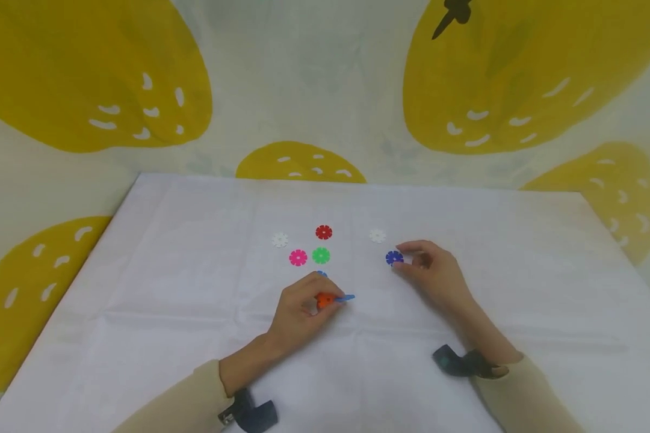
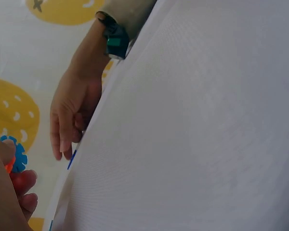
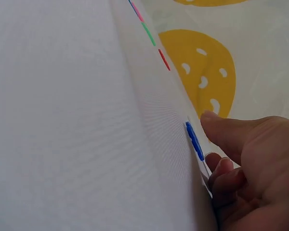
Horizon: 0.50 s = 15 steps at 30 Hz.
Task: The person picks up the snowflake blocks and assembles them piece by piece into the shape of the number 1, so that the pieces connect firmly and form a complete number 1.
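Observation:
My left hand (image 1: 306,307) pinches an orange snowflake disc (image 1: 324,300) and a light blue snowflake disc (image 1: 348,297), set at an angle to each other and overlapping, above the white-covered table. Its fingers hide part of the orange one. My right hand (image 1: 433,267) is at a dark blue snowflake disc (image 1: 394,258) that lies flat. Thumb and index finger spread to either side of this disc; in the right wrist view the thumb (image 3: 226,132) shows a small gap from it. Just behind the left hand, another blue disc (image 1: 322,273) peeks out.
Flat on the table lie a pink disc (image 1: 298,258), a green disc (image 1: 321,255), a red disc (image 1: 324,232), a white disc (image 1: 280,240) on the left and another white disc (image 1: 377,236) near the right hand. A yellow-patterned backdrop (image 1: 303,90) rises behind the table's far edge.

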Available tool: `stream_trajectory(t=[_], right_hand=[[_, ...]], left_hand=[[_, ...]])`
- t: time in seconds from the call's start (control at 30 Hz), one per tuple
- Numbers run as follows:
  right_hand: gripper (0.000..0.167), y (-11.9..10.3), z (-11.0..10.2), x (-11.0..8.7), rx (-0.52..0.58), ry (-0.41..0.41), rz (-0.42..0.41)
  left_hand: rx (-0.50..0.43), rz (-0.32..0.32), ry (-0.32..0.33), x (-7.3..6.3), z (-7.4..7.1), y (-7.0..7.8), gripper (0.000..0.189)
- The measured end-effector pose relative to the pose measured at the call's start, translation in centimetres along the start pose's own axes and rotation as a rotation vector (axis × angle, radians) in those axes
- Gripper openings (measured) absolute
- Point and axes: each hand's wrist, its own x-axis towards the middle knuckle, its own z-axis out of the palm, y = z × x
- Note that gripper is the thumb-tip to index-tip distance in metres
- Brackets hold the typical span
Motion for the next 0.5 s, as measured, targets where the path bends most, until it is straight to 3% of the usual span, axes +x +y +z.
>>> stream_trajectory(t=[0.13, 0.37, 0.5], right_hand=[[0.034, 0.3, 0.4, 0.0, -0.027, 0.012, -0.024], [0.034, 0.4, 0.7, 0.1, -0.061, 0.036, -0.074], [0.035, 0.3, 0.9, 0.2, -0.077, 0.05, -0.104]], left_hand=[[0.032, -0.048, 0.013, -0.3, 0.1, -0.1, 0.028], [0.031, -0.089, -0.001, -1.8, 0.3, -2.4, 0.022], [0.029, -0.096, -0.008, -0.9, 0.2, -1.0, 0.023]])
